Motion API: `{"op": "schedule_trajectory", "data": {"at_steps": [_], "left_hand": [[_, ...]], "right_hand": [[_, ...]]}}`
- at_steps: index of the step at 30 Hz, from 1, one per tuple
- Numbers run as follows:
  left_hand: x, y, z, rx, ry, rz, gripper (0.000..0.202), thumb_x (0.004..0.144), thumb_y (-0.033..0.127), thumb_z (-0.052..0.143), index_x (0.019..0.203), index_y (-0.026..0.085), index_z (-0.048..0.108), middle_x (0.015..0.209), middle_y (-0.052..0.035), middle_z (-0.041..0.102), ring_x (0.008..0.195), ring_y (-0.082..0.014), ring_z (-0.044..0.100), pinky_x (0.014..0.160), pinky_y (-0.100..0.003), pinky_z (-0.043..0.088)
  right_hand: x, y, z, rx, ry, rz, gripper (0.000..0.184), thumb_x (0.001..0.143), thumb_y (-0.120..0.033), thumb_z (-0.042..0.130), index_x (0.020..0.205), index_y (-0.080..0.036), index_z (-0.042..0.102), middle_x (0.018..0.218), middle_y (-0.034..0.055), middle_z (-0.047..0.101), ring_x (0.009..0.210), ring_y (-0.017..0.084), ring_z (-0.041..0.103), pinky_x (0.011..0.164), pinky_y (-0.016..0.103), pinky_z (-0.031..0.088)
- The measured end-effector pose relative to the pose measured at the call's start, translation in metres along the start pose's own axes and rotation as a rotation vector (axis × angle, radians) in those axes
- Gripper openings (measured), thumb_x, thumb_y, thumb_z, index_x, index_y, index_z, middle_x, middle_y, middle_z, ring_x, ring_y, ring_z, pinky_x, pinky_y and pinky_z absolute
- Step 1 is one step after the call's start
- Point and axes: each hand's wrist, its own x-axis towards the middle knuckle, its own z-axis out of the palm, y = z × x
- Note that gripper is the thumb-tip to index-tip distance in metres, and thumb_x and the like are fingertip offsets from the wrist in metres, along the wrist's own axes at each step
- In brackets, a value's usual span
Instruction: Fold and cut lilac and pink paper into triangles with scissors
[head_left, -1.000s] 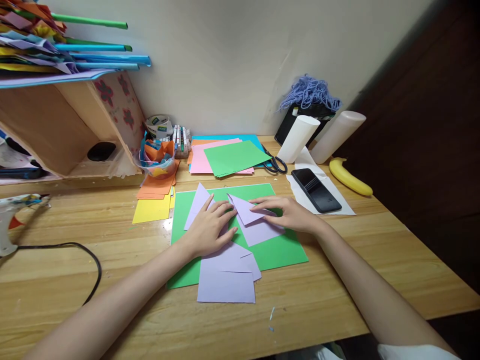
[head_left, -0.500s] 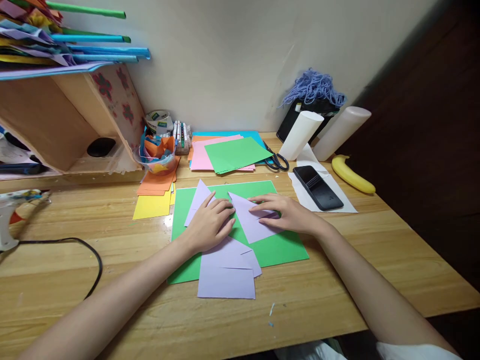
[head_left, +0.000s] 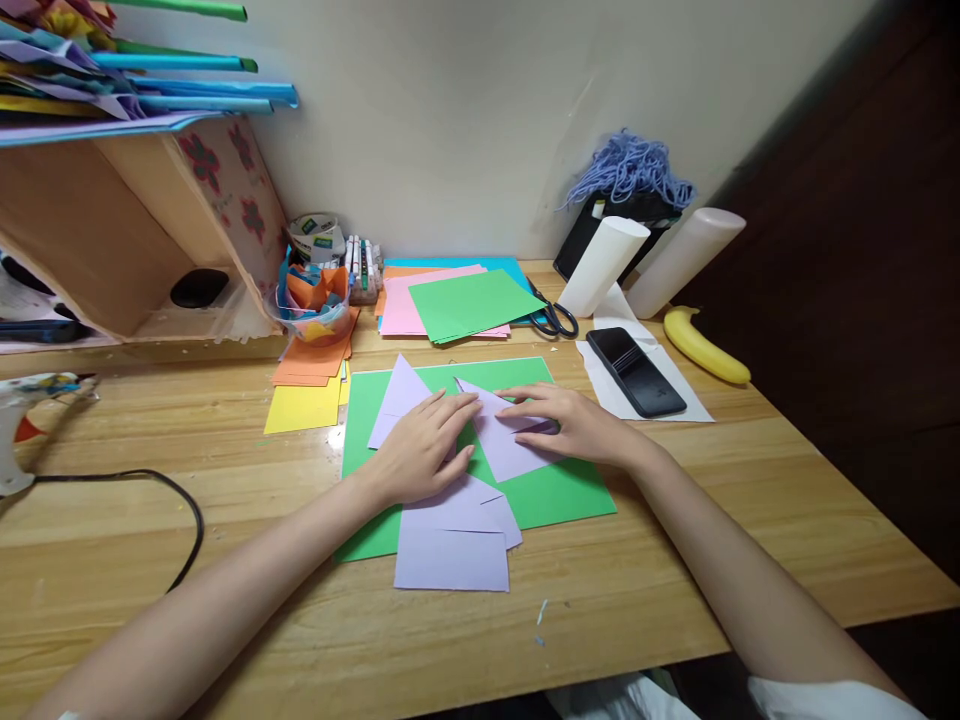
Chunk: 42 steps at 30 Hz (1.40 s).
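Note:
A large green sheet (head_left: 555, 495) lies flat on the wooden desk (head_left: 225, 470). On it rest several lilac paper pieces. My left hand (head_left: 424, 448) lies flat, fingers stretched out, on the folded lilac paper (head_left: 502, 450) and its fingertips reach the fold. My right hand (head_left: 577, 425) presses the same paper from the right with its fingers extended. A lilac triangle (head_left: 401, 395) pokes out behind my left hand. More lilac rectangles (head_left: 454, 555) overlap the green sheet's near edge.
Behind are a stack of pink and green sheets (head_left: 457, 305), scissors (head_left: 553, 318), a phone (head_left: 635, 371) on white paper, a banana (head_left: 705, 347), two white rolls (head_left: 600, 265), a cup of scraps (head_left: 315, 305), orange and yellow sheets (head_left: 304, 405), and a glue gun (head_left: 26, 425) with cord at left.
The raised flap of the lilac paper has been pressed down flat. My left hand's fingers slid right toward the fold; my right hand stayed on the paper.

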Motion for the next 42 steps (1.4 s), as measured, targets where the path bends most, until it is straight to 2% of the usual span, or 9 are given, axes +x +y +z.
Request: {"op": "schedule_trajectory", "data": {"at_steps": [3,6,26,42], "left_hand": [[0.0011,-0.0015,0.0003,0.008,-0.093,0.009,0.053,0.088,0.034,0.036,0.137,0.016,0.023,0.145,-0.0113,0.026,0.133,-0.0208,0.026,0.109,-0.043,0.023],[0.002,-0.003,0.0016,0.018,-0.156,-0.003,0.055,0.089,0.037,0.034,0.138,0.015,0.023,0.146,-0.0109,0.022,0.135,-0.0206,0.021,0.11,-0.042,0.019],[0.0025,-0.0019,0.0018,0.034,-0.186,-0.037,0.054,0.09,0.037,0.031,0.137,0.01,0.028,0.145,-0.0122,0.025,0.134,-0.0202,0.022,0.112,-0.04,0.015],[0.0024,-0.0024,0.0025,0.045,-0.219,-0.052,0.057,0.09,0.041,0.03,0.139,0.011,0.024,0.146,-0.0121,0.022,0.135,-0.0198,0.019,0.111,-0.041,0.014]], "right_hand": [[0.0002,0.0007,0.0001,-0.009,-0.005,-0.012,0.032,0.079,-0.023,0.058,0.11,-0.025,0.063,0.127,0.0058,0.053,0.11,0.021,0.051,0.093,0.037,0.041],[0.0003,0.0009,0.0005,-0.008,-0.01,-0.018,0.032,0.078,-0.023,0.058,0.11,-0.026,0.062,0.127,0.0053,0.053,0.11,0.021,0.051,0.093,0.038,0.041],[0.0013,-0.0004,0.0006,-0.013,-0.032,-0.024,0.033,0.079,-0.024,0.058,0.111,-0.028,0.062,0.128,0.0036,0.052,0.111,0.022,0.05,0.093,0.039,0.041],[0.0016,-0.002,0.0005,-0.012,-0.039,-0.01,0.032,0.078,-0.024,0.058,0.11,-0.026,0.062,0.128,0.0043,0.053,0.109,0.022,0.05,0.091,0.039,0.042]]}}
